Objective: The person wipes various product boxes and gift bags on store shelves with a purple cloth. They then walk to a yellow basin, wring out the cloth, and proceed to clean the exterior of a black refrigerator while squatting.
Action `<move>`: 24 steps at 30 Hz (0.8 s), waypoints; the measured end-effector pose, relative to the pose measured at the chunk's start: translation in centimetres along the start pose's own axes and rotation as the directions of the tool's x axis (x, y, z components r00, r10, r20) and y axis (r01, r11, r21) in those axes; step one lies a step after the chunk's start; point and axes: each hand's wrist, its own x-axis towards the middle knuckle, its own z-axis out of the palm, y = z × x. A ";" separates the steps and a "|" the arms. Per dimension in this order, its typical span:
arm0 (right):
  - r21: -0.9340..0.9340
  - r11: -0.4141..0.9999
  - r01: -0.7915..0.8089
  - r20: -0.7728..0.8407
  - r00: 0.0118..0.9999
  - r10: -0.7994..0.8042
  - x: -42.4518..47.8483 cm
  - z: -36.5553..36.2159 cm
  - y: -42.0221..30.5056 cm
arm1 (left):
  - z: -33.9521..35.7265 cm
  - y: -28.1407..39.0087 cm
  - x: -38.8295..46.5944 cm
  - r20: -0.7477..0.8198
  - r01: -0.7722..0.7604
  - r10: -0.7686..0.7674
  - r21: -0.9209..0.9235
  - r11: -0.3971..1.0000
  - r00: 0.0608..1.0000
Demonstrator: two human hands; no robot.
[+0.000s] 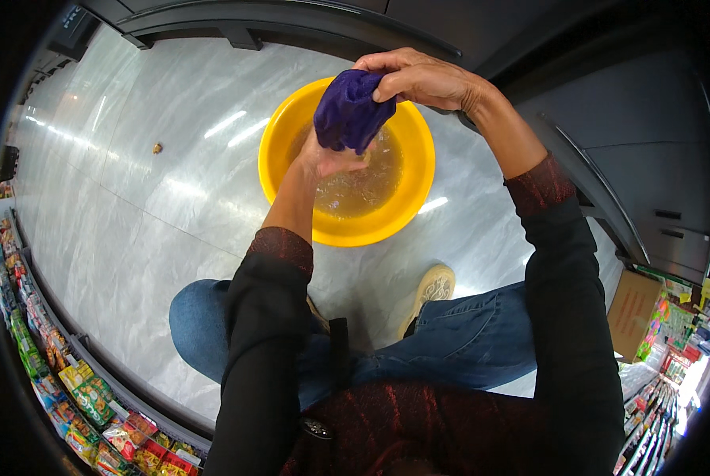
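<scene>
A wet-looking purple cloth (355, 113) is bunched up above a yellow plastic basin (369, 232). My right hand (417, 77) grips its upper right side between thumb and fingers. My left hand (334, 157) is under the cloth, palm turned up, with the cloth hiding most of its fingers. Whether those fingers close on the cloth is hard to make out. Murky brownish water (358, 193) fills the bottom of the basin, and its surface is rippled. The basin stands on the floor in front of my feet.
Grey marbled floor tiles (170, 196) surround the basin, with a small brownish scrap (158, 148) at left. Dark cabinets or appliances (617, 131) border the top and right. Shelves of packaged snacks (93, 398) curve along the lower left. A cardboard box (634, 309) stands at right. My shoe (435, 285) is below the basin.
</scene>
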 end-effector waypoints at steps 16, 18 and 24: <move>-0.929 0.244 0.278 0.093 0.814 -0.574 2.8 8.9 9.0 | 1.9 0.5 -0.9 0.041 -0.303 0.313 -0.160 0.939 0.949; -0.932 0.184 0.313 0.151 0.794 -0.589 3.6 7.9 9.7 | 0.8 0.4 0.3 0.013 -0.326 0.334 -0.191 0.926 0.942; -0.924 0.289 0.251 0.003 0.760 -0.650 5.3 6.5 10.0 | 0.2 0.7 2.7 -0.032 -0.350 0.353 -0.230 0.908 0.935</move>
